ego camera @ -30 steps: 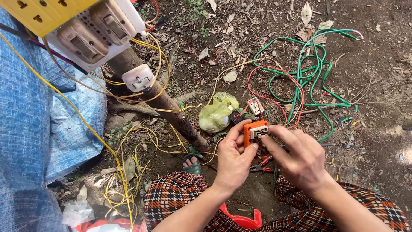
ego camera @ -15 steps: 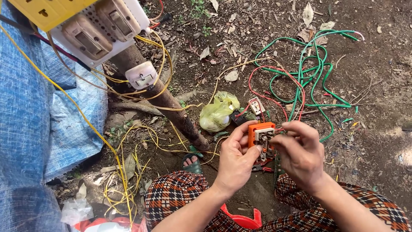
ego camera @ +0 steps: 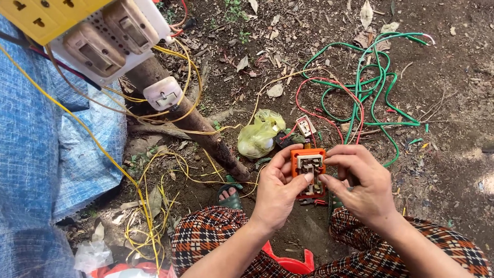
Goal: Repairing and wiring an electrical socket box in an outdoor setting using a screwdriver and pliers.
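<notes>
Both hands meet over the lap on a small orange switch unit [ego camera: 308, 170], held up above the bare dirt ground [ego camera: 453, 170] between the knees of the checked trousers [ego camera: 216, 237]. The left hand [ego camera: 275, 193] cups the unit from its left side, thumb pressed along the lower front edge and fingers [ego camera: 282, 154] wrapped round the back — closed on the orange housing. The right hand [ego camera: 360, 185] pinches at the unit's right edge with thumb and forefinger tips, also closed, though whether it grips the housing itself or a small part at its face is too fine to tell.

The unit looks like a light, rigid plastic shell with pale and metal contacts showing in its open face. It should weigh almost nothing, yet the thin moulded walls and the little exposed terminals look easy to crack or bend. The safest hold seems to be the one the left hand has: on the solid orange rim and back, clear of the inner parts. Smooth plastic can slip under a hard pinch, so a wrap-round grip suits it better than fingertips alone.

Just beyond the hands lie a crumpled yellow-green plastic bag [ego camera: 260, 135], a small white switch piece [ego camera: 306, 126], and loose coils of green wire [ego camera: 381, 87] and red wire [ego camera: 329, 98]. To the left, yellow wire [ego camera: 154, 221] trails from a white socket board [ego camera: 108, 41] fixed on a wooden post [ego camera: 195, 123].
</notes>
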